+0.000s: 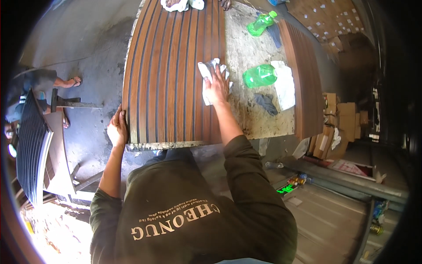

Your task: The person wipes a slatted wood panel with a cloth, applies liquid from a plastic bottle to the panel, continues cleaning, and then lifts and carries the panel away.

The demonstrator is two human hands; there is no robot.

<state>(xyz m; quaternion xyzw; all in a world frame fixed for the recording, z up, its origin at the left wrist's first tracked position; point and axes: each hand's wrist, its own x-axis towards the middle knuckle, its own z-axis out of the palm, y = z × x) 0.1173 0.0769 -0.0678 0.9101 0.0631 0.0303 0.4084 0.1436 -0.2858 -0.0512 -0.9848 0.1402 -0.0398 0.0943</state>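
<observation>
A brown slatted wood panel with dark grooves lies on a worn, stained table. On the panel's right part, my right hand presses a crumpled white cloth down with its fingers stretched over it. My left hand grips the panel's left edge near its front corner, fingers along the side. Right of my right hand lie a green plastic bottle, a dark grey glove and a white cloth.
At the far end, another person's hand and white cloth touch the panel. A second green bottle stands beyond the first. Stacked brown panels line the right. Cardboard boxes lie farther right; dark ribbed panels lean left near someone's legs.
</observation>
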